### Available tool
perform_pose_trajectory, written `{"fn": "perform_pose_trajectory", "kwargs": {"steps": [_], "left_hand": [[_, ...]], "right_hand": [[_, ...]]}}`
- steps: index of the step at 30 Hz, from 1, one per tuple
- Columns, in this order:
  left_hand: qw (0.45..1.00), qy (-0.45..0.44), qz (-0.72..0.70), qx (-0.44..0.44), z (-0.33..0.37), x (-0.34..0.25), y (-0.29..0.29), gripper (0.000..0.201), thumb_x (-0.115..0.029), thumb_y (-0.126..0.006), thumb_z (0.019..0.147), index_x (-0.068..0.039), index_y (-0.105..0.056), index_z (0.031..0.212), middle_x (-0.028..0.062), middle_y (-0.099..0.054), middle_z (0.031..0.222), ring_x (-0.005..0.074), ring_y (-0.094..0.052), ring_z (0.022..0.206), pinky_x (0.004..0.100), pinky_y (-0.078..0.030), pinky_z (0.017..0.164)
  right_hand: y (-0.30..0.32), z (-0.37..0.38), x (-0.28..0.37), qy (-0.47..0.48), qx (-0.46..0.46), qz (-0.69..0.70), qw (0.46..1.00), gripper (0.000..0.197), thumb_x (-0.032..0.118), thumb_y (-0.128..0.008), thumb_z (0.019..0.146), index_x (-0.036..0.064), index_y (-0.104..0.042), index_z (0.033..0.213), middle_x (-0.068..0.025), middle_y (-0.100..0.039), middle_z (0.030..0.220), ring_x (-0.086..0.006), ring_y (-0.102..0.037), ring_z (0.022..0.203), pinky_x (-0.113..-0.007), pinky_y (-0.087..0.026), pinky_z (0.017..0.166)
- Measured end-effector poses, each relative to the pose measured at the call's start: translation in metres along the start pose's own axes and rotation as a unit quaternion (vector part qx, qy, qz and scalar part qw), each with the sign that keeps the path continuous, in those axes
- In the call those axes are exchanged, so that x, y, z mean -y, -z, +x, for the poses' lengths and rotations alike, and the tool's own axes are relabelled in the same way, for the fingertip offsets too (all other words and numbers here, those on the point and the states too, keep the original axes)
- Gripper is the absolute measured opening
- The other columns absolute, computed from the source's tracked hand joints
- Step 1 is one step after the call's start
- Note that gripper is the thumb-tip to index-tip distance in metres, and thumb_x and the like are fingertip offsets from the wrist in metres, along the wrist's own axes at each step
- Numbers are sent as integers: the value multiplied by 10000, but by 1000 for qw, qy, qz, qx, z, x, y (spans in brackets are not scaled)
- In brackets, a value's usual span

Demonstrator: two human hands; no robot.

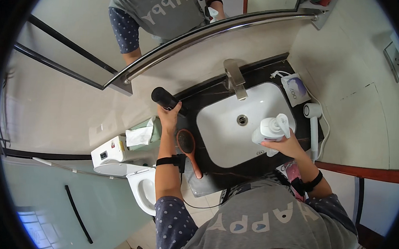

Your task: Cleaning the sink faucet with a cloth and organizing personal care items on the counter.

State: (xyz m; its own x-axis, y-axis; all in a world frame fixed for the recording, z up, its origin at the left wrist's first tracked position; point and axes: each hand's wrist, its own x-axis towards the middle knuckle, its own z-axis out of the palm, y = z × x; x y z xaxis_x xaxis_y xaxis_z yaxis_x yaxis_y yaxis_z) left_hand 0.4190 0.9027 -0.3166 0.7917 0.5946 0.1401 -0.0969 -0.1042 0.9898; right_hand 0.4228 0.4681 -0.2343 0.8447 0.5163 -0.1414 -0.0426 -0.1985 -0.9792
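Observation:
My left hand (pixel 168 117) is closed round a black bottle (pixel 164 98) at the left end of the counter, beside the wall. In my right hand (pixel 288 145) is a white pump bottle (pixel 270 130), gripped over the right part of the white sink (pixel 216 145). Its pump head points toward the upper right. A hairbrush (pixel 187 144) with an orange-brown rim and handle lies on the counter between my left forearm and the sink. Behind the sink stands a metal faucet (pixel 235 77).
A white hair dryer (pixel 313 116) and a white packet (pixel 295 90) lie on the black counter (pixel 206 180) right of the sink. A toilet (pixel 140 184) stands at the left, a green tissue box (pixel 145 135) on its tank. Above the counter run a mirror and a metal rail (pixel 221 32).

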Motion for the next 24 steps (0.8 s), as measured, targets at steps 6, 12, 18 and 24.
{"fn": "perform_pose_trajectory", "kwargs": {"steps": [6,12,18,24], "left_hand": [[996,-55,49,-42,-10,-6,-1,499,-38,-802,722,-21,-514,1130,63,-594,1044,151,-560,888,296,-451,828],[962,-85,100,-238,-73,-48,-13,564,-71,-780,767,27,-464,1223,112,-532,1156,194,-521,1084,325,-423,950],[988,-15,-7,154,-182,-133,-70,679,-42,-757,756,-5,-404,1335,134,-509,1274,202,-494,1199,324,-417,978],[971,70,-160,164,-203,-121,-98,825,-72,-777,756,6,-280,1410,164,-526,1259,208,-536,1159,339,-440,964]], "right_hand": [[-18,11,-5,23,-15,26,999,709,135,-842,679,19,-490,1282,-76,-625,1115,-145,-580,1043,-301,-465,903],[-21,20,-17,5,10,6,1000,822,171,-861,644,30,-421,1323,-101,-599,1159,-177,-558,1099,-317,-425,964],[-53,18,28,31,118,-8,993,696,173,-864,631,36,-516,1219,-90,-618,1122,-165,-572,1066,-306,-444,925],[-63,20,37,63,263,16,963,711,163,-842,686,6,-484,1280,-93,-629,1122,-160,-585,1009,-304,-449,902]]}}
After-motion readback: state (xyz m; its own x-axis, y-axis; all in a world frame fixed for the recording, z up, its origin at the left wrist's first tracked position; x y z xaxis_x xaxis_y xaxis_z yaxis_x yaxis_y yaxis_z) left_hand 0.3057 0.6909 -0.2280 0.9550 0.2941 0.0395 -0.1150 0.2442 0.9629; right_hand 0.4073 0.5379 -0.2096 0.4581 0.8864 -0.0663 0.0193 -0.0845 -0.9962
